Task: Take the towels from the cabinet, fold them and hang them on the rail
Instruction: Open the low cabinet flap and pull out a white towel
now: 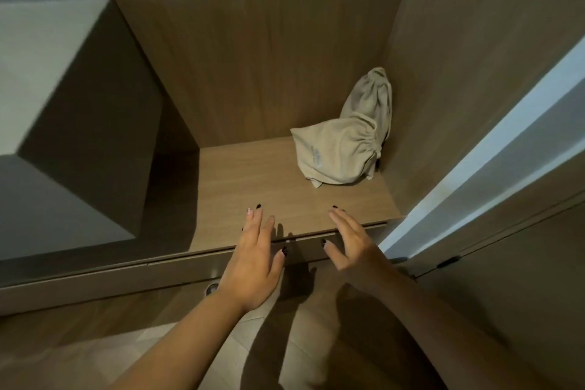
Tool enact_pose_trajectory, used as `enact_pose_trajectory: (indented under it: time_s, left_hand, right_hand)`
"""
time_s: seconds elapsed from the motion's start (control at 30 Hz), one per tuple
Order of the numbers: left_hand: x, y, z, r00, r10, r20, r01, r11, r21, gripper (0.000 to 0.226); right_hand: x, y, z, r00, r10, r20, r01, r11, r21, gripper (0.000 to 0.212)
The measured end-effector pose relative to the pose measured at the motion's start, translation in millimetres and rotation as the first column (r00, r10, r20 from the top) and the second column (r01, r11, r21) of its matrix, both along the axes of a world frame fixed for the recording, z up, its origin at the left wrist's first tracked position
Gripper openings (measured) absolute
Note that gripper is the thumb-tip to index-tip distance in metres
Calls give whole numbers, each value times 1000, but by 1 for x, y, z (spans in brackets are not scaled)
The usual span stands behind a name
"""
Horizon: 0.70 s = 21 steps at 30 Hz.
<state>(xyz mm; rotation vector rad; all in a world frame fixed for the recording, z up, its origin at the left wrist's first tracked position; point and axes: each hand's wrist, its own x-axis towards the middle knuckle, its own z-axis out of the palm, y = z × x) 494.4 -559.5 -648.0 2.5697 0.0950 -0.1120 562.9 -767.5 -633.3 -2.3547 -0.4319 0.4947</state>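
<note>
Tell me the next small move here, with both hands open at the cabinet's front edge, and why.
Probably reach the right hand forward to the beige cloth bundles in the shelf's back right corner. Both hands, left hand included, are open and hold nothing, and those bundles are the only items on the shelf.

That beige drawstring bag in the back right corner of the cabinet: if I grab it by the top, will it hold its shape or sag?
The beige drawstring bag will probably sag: its cloth is creased and slumped against the side wall. The gathered neck looks like the firmest place to grab. It seems unlikely to roll or slide on the wooden shelf. Its weight cannot be judged.
</note>
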Motion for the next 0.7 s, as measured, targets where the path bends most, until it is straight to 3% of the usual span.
enact_pose_trajectory:
  time_s: [0.17,0.4,0.57,0.7]
  left_hand:
    - [-6,3,-119,988,5,152,-14,998,62,68]
    - [7,11,-254,953,-118,280,56,974,220,68]
    - [13,19,-303,924,-133,358,30,960,278,62]
    - [15,23,-316,914,-61,400,-56,960,274,61]
  right_hand:
    - [5,15,-101,991,70,111,-62,995,-74,61]
    - [17,29,-234,871,147,469,-136,989,-57,56]
    - [25,40,-292,740,175,649,-200,979,-36,51]
    - [26,45,-314,722,177,668,-208,978,-35,49]
